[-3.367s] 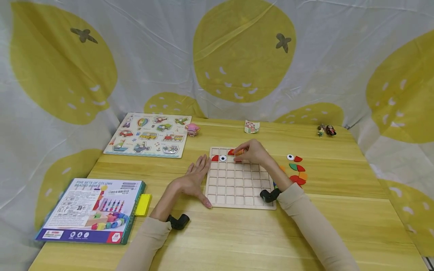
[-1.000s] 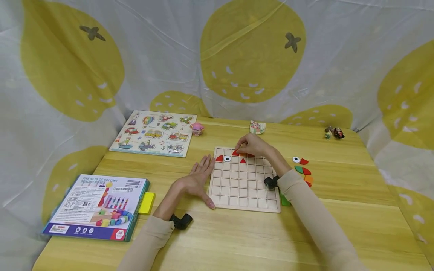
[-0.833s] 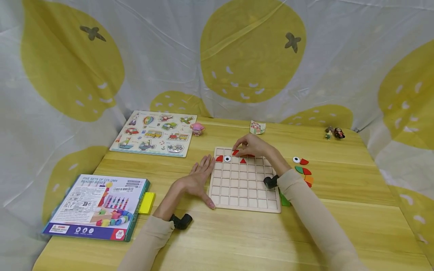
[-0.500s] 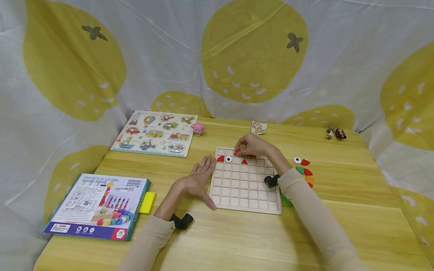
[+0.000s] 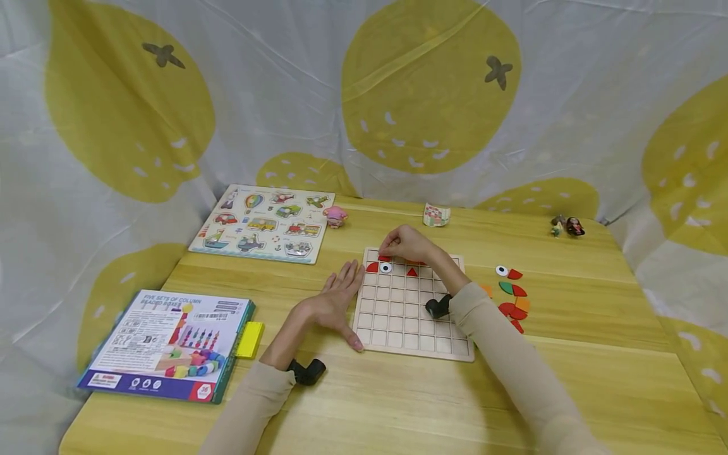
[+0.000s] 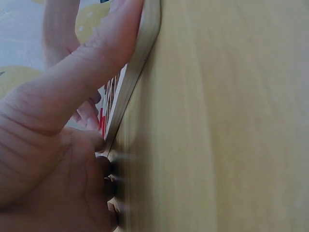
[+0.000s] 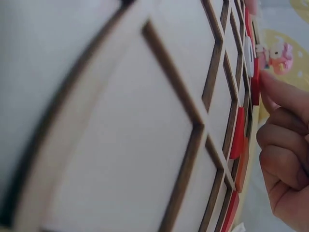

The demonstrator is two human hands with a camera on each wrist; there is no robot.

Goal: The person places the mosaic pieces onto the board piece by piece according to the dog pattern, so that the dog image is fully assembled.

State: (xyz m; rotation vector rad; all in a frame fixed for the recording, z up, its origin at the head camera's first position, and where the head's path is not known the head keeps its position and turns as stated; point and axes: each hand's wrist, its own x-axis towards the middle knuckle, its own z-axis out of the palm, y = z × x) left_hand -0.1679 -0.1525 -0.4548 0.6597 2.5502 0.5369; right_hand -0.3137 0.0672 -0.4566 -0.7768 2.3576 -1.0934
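Observation:
A wooden grid board (image 5: 396, 308) lies on the table. My left hand (image 5: 327, 306) rests at its left edge with fingers spread, thumb by the near corner; the left wrist view shows the thumb (image 6: 91, 63) against the board's side. At the far row, my right hand (image 5: 411, 243) pinches a red piece (image 5: 384, 258) between thumb and fingertip, just above the round eye piece (image 5: 385, 268). Left of the eye sits a red quarter-round piece (image 5: 372, 267), and a red triangle (image 5: 412, 272) lies farther right. An orange piece (image 7: 243, 162) shows in the right wrist view.
Loose pieces lie right of the board: another eye piece (image 5: 501, 271), a green piece (image 5: 505, 287), red and orange ones. A vehicle puzzle board (image 5: 264, 224), pink figurine (image 5: 335, 217), boxed set (image 5: 165, 347), yellow block (image 5: 249, 340), patterned card (image 5: 436, 215) and small figures (image 5: 574, 227) stand around.
The right hand first set the red triangle down, then took the red piece in the far row and shifted it left, over the eye piece. The left hand stays at the board's edge.

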